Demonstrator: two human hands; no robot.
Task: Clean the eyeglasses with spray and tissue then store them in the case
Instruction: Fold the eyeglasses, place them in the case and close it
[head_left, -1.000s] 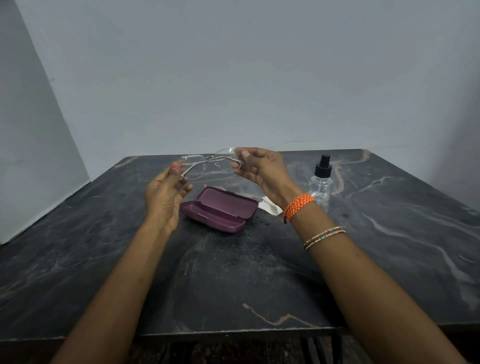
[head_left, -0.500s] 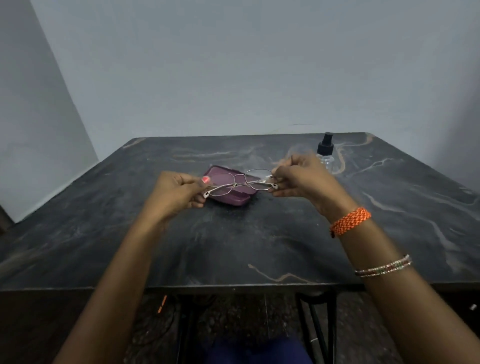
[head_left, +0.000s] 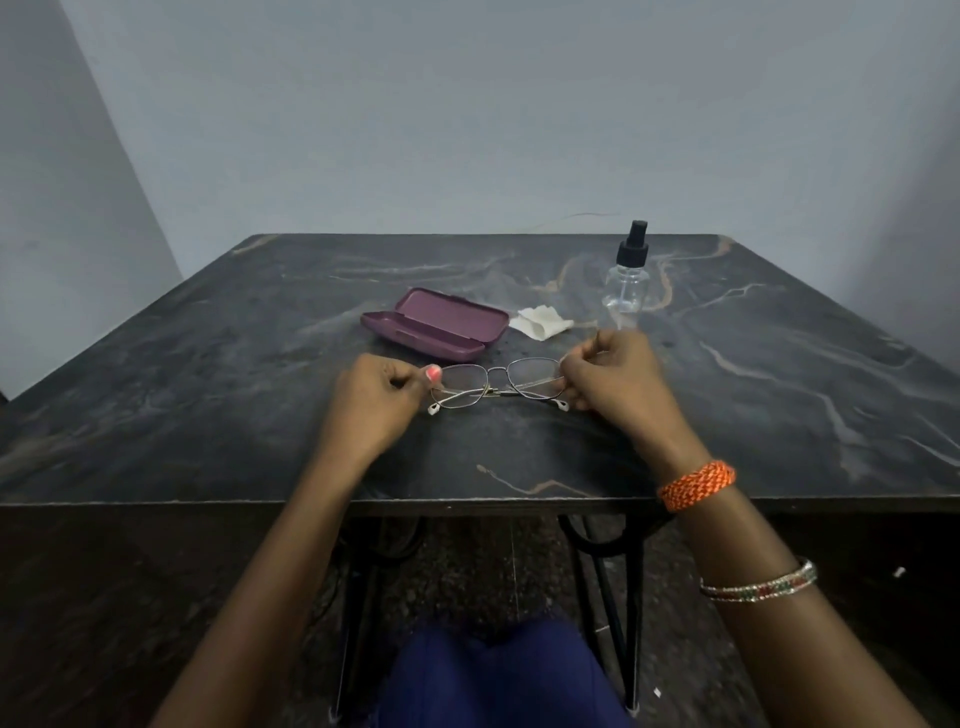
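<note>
Left hand and right hand, fingers curled, each pinch one end of the folded eyeglasses between them, likely steadying the frame. The open case lies just beyond the hands, ready for storing.

We see the eyeglasses, thin metal frame with clear lenses, held low over the dark marble table, their temples folded across each other with pale tips at both lower corners. Beyond them lies the purple eyeglass case, open, lid tilted back, interior showing. Just right of the case sits a crumpled white tissue. Farther right and back stands the clear spray bottle, upright, with a black pump nozzle.
</note>
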